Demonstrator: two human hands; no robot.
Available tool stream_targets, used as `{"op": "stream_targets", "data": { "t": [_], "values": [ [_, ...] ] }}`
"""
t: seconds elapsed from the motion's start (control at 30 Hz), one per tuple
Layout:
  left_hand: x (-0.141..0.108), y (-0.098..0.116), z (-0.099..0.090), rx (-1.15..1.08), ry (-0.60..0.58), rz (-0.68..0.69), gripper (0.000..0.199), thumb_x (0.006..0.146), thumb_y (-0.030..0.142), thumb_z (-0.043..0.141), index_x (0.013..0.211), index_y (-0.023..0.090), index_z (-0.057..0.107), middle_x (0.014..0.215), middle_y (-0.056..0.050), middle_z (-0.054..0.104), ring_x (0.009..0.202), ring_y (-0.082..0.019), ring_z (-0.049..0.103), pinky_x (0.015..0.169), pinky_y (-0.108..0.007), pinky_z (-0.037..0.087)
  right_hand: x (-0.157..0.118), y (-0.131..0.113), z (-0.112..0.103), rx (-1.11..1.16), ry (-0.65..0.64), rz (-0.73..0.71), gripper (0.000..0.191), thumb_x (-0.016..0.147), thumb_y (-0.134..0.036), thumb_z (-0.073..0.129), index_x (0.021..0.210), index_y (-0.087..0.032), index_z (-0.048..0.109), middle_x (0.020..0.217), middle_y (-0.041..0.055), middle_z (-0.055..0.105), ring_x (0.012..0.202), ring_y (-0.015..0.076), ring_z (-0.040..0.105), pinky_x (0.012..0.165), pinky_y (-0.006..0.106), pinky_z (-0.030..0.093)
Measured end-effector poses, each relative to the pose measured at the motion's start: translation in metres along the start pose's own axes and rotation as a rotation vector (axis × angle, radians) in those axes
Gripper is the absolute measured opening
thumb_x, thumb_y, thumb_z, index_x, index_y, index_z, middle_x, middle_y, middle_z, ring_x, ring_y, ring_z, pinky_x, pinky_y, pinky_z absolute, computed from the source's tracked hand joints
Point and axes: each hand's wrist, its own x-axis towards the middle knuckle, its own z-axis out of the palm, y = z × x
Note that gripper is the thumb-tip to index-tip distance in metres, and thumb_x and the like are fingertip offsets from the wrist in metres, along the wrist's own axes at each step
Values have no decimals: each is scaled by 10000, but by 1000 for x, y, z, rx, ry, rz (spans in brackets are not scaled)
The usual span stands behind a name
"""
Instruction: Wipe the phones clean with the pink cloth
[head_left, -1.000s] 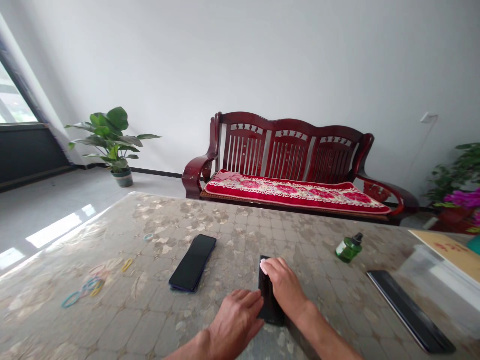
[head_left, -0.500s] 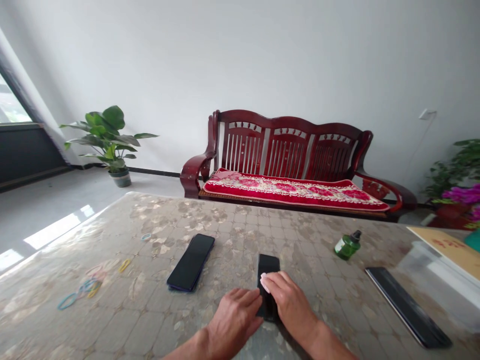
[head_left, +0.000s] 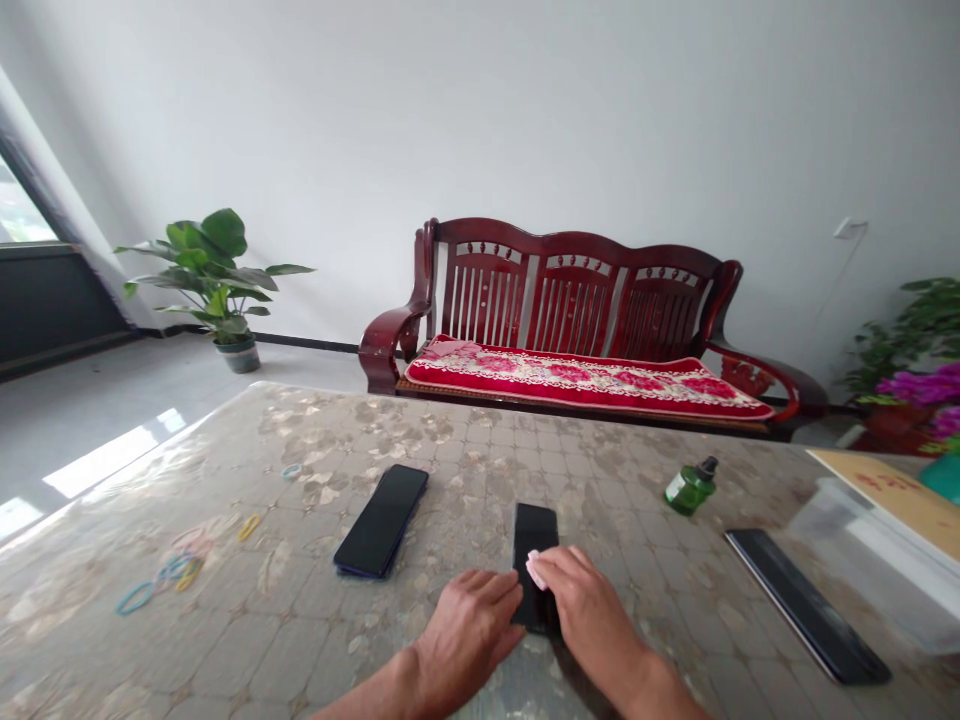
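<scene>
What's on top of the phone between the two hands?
On the dark phone, the right hand holds a small pale wad. The left hand touches the phone's left edge. Whatever lies under the wad and hands is covered.

Left of the hands, the patterned beige cloth-covered surface (head_left: 300,640) bears a black rectangular phone (head_left: 382,522) and colourful rubber bands (head_left: 176,570).

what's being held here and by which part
The right hand pinches a pale wad by its right side; the left hand touches the left edge of the middle phone.
</scene>
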Motion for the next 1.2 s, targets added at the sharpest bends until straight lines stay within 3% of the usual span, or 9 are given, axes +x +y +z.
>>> {"op": "stream_targets", "data": {
  "t": [0.13,0.3,0.4,0.53,0.67,0.9,0.97,1.2],
  "values": [
    [0,0,0,-1,-8,3,178,843,224,706,992,206,610,1013,-11,688,875,-224,662,800,-341,534,-1,-2,8,-79,18,-56,403,896,1,477,1205,-211,628,1113,51,671,994,208,592,890,323,502],
    [1,0,0,25,2,8,192,847,224,705,1014,200,614,1060,-28,690,909,-236,665,818,-361,542,44,12,16,-115,45,-31,441,877,46,429,1134,-238,647,1030,36,682,930,188,610,857,320,521],
    [1,-1,1,26,6,1,205,845,240,714,1021,205,614,1086,-25,691,910,-237,667,813,-365,547,55,14,16,-131,39,21,439,868,55,422,1082,-244,662,978,30,684,885,185,616,817,311,529],
    [0,-1,0,12,-1,-16,212,827,243,732,1004,215,617,1045,-9,697,891,-235,666,797,-360,548,28,4,12,-141,44,-24,334,895,-4,494,1103,-208,658,1032,54,683,957,210,604,855,325,518],
    [0,-1,0,-10,5,-15,202,826,234,721,1001,216,621,1039,-12,700,886,-231,665,808,-355,544,4,4,8,-80,30,-86,367,906,-6,484,1157,-221,646,1096,43,682,983,198,603,889,321,508],
    [-1,-2,4,-1,54,11,205,869,254,664,1067,212,628,1139,-42,694,931,-227,669,844,-337,542,46,31,2,-126,51,105,330,905,-17,482,1054,-214,702,1037,65,703,1008,204,619,892,317,493],
    [-1,-3,4,1,62,13,188,882,261,646,1063,213,632,1135,-47,694,928,-222,670,846,-327,541,46,31,2,-130,62,113,320,903,-30,493,1056,-213,706,1035,67,702,1010,212,615,887,323,495],
    [-1,-3,4,-11,30,2,210,858,248,686,1059,220,632,1124,-34,698,930,-228,672,862,-354,546,-4,22,7,-76,102,-7,440,880,-8,460,1201,-237,654,1105,48,683,985,203,609,888,333,511]
  ]
}}
